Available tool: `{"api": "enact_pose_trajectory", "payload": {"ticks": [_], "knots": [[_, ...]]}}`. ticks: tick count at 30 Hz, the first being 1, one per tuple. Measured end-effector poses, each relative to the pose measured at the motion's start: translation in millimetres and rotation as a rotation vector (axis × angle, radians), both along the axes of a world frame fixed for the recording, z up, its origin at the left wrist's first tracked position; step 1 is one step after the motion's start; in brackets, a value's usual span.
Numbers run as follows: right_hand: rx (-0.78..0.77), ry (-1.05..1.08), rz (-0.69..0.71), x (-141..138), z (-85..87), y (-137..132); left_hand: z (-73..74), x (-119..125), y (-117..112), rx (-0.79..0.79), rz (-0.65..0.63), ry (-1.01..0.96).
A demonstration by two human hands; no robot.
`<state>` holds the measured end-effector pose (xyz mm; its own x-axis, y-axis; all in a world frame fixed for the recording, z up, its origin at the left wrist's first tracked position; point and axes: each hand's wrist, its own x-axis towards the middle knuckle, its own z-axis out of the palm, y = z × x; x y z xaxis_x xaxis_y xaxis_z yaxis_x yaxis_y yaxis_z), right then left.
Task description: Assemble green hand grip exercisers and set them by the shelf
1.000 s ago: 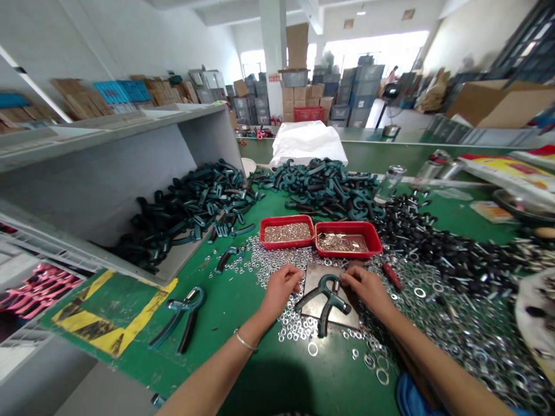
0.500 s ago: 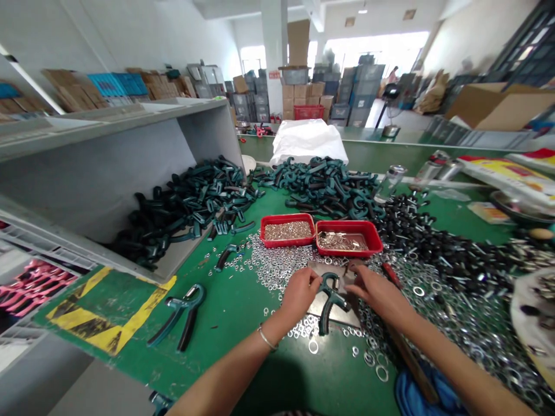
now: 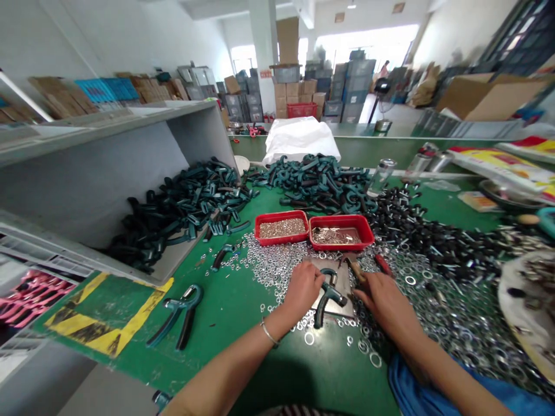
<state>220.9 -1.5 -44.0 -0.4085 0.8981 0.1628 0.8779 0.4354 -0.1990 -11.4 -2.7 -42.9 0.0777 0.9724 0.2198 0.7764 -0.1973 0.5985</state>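
Clock centred on the metal plate (image 3: pixel 346 279), 12 pointing away from the wearer. Teal-and-black grip tool (image 3: pixel 330 291) was laid on the plate, one leg hung toward 7, curved top toward 12. Left hand (image 3: pixel 303 286), at 9, was closed in a pinch on the tool's side; exact contact was hidden by the fingers. Right hand (image 3: pixel 381 294), at 3, was wrapped round a wooden-handled tool (image 3: pixel 356 270). Grip tool was judged fairly light, stiff and springy, not fragile; its smooth teal shell might be slippery, so the black leg, probably grippier, was judged the better hold. Plate was flat, scuffed, dull-shiny. Small bright ring-shaped nuts (image 3: pixel 273 266) were scattered at 10; glossy red trays (image 3: pixel 281 240) were set at 11 to 12; flat washers (image 3: pixel 375 360) were strewn at 5.
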Motion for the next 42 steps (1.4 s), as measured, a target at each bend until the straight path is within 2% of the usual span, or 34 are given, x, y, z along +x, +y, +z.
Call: {"api": "enact_pose_trajectory", "payload": {"ticks": [2,4,7,9,11,13,15,16,19,22,25,28,30,32,34,35,37,40,42], "knots": [[0.040,-0.176,-0.099,7,-0.6,4,0.1,4,0,-0.023,-0.022,0.053],[-0.008,-0.260,-0.137,11,-6.1,10,-1.4,7,1,-0.010,-0.044,0.132],[-0.003,-0.223,-0.144,15,-12.6,19,-2.6,9,4,0.099,-0.122,0.349],[-0.034,-0.102,-0.152,20,-9.1,22,-1.2,8,7,0.187,-0.261,0.511],[-0.221,0.113,-0.185,27,1.6,19,1.7,6,9,0.229,-0.425,0.605],[-0.489,0.335,-0.215,34,16.3,8,4.2,3,5,0.219,-0.527,0.607],[-0.665,0.458,-0.208,37,29.8,-6,4.9,1,-7,0.189,-0.510,0.548],[-0.677,0.476,-0.186,37,34.7,-12,4.3,0,-14,0.173,-0.465,0.509],[-0.492,0.441,-0.094,32,38.9,-23,-0.9,3,-37,0.098,-0.274,0.422],[-0.324,0.363,-0.007,28,32.0,-20,-6.9,10,-49,0.016,-0.161,0.392],[-0.357,0.340,0.028,31,24.5,-17,-7.7,14,-50,0.002,-0.148,0.367],[-0.545,0.474,-0.102,40,18.5,-21,0.2,12,-45,0.000,-0.185,0.308],[-0.630,0.534,-0.215,49,13.8,-24,8.5,7,-39,-0.046,-0.199,0.176],[-0.543,0.481,-0.210,60,9.3,-20,14.9,-1,-29,-0.165,-0.196,-0.066],[-0.328,0.369,-0.149,73,6.3,-6,15.6,-11,-17,-0.281,-0.164,-0.288],[-0.223,0.312,-0.130,78,5.5,3,13.4,-16,-10,-0.294,-0.141,-0.333],[-0.100,0.192,-0.149,84,4.1,26,5.4,-26,1,-0.232,-0.096,-0.273],[-0.130,0.006,-0.243,79,0.3,62,-6.9,-38,6,-0.118,-0.089,-0.098],[-0.185,-0.057,-0.290,71,-3.1,81,-10.3,-41,3,-0.080,-0.100,-0.078]]}}
